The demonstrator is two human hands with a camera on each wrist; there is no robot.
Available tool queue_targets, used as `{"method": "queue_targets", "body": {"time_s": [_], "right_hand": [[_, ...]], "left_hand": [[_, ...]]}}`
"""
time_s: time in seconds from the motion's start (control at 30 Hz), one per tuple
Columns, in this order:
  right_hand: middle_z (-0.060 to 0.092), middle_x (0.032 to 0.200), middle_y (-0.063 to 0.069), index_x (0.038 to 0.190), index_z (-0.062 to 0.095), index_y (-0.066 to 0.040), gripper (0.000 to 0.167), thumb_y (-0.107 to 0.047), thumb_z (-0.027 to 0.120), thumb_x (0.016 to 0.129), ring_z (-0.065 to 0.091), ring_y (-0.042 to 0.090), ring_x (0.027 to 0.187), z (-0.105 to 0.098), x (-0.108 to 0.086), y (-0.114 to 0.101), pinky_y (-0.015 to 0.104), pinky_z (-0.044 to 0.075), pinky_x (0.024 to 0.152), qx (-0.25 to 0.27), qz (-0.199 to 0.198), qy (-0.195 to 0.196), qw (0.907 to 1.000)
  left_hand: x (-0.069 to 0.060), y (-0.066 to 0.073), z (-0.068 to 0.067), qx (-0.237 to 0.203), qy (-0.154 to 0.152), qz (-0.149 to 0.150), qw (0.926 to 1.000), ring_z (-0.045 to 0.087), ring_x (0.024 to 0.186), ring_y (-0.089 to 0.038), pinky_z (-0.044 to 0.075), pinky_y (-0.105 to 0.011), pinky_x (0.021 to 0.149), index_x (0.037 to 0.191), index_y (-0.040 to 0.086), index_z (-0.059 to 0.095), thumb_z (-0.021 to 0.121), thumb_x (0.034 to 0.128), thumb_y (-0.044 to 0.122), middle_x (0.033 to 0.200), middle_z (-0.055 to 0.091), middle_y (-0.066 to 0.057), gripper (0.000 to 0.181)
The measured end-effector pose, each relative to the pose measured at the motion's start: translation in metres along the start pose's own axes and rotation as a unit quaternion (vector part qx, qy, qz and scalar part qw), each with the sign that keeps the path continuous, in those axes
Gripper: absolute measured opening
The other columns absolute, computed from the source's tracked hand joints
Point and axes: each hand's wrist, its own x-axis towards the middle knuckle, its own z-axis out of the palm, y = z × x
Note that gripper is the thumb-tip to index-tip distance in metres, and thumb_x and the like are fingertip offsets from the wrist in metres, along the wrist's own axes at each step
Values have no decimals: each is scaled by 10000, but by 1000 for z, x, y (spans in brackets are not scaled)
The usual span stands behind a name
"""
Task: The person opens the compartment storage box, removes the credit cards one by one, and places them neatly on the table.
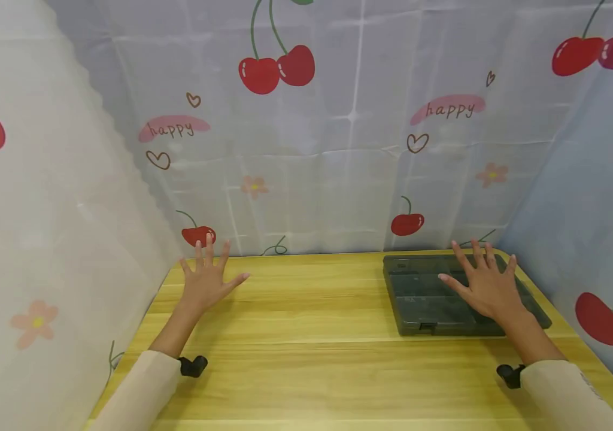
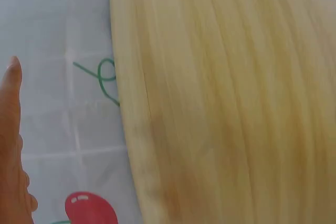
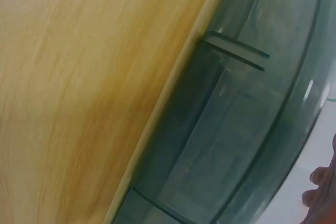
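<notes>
My left hand [image 1: 205,286] is held over the left part of the wooden table with its fingers spread, holding nothing. In the left wrist view only a strip of that left hand [image 2: 9,145] shows at the left edge. On the right, my right hand [image 1: 491,290] has its fingers spread above a dark, see-through plastic compartment box [image 1: 427,305]. The box lies flat with its lid down and a latch at its front. Its compartments [image 3: 220,124] show through the lid in the right wrist view; no contents can be made out.
The wooden table [image 1: 296,359] has a back edge against a curtain [image 1: 328,179] printed with cherries, hearts and flowers. More curtain hangs close on the left [image 1: 58,239] and the right [image 1: 603,209]. A dark wrist camera [image 1: 193,366] sits at each sleeve.
</notes>
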Motion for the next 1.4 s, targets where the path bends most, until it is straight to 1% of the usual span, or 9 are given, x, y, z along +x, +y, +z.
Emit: {"method": "queue_targets", "body": {"time_s": [0.2,0.33,0.4,0.57,0.63,0.77,1.1,1.3,1.4], "right_hand": [[15,1662,280,1647,-7,-160,860,-566,450,1043,7,488,1517,-13,-8,-6,788,-147,1085,348,-163,154,9991],[86,1656,286,1646,16,-133,810,-497,450,1068,74,487,1514,-22,-17,-5,781,-133,1097,714,-211,249,9969],[116,1651,288,1646,27,-123,792,-481,444,1075,123,502,1500,-26,-22,-4,775,-137,1101,896,-179,264,9955],[172,1634,303,1643,69,-96,751,-399,470,1084,231,564,1435,-33,-30,3,790,-125,1092,1417,-144,371,9891],[187,1630,304,1637,102,-71,730,-361,481,1086,233,570,1429,-32,-33,7,806,-101,1084,1645,-141,456,9852],[169,1628,318,1622,136,-16,699,-301,488,1089,201,593,1429,-33,-40,18,825,-48,1074,2035,-91,481,9778],[149,1613,358,1622,117,-13,703,-282,489,1090,192,630,1407,-31,-55,38,804,175,1054,2382,159,296,9706],[241,1532,434,1599,131,51,713,-315,474,1092,299,681,1300,-32,-61,48,802,286,968,2208,412,178,9743],[273,1500,455,1596,128,56,723,-320,479,1088,380,681,1229,-32,-64,54,783,348,901,2051,483,133,9775]], "left_hand": [[-9,30,2,-822,77,309,9961,40,1535,-449,86,-803,1117,1653,232,69,495,970,680,1677,-23,-240,922],[-16,59,3,-1913,-93,460,9804,49,1544,-407,117,-740,1163,1641,161,183,443,1049,557,1682,13,-207,758],[-19,76,5,-2564,-304,562,9645,16,1551,-364,119,-706,1185,1637,158,195,395,1075,526,1690,0,-158,701],[-28,118,10,-4131,-1030,682,9023,-19,1553,-308,104,-652,1210,1639,297,102,357,1090,511,1694,-69,-18,642],[-32,136,11,-4564,-1264,687,8781,-5,1554,-295,105,-636,1217,1634,327,92,351,1092,508,1690,-67,11,627],[-39,172,12,-5077,-1673,743,8419,-1,1554,-245,110,-589,1235,1636,325,75,328,1092,520,1688,-51,23,631],[-45,236,24,-5751,-2392,797,7782,43,1554,-276,108,-536,1250,1649,221,55,298,1092,531,1701,11,-17,682],[-45,261,27,-6390,-2650,462,7207,116,1548,-310,200,-471,1243,1641,99,55,295,1095,521,1704,22,-65,730],[-46,271,30,-6580,-2691,378,7023,108,1549,-318,217,-450,1239,1633,60,45,306,1095,516,1703,7,-93,752]]}}
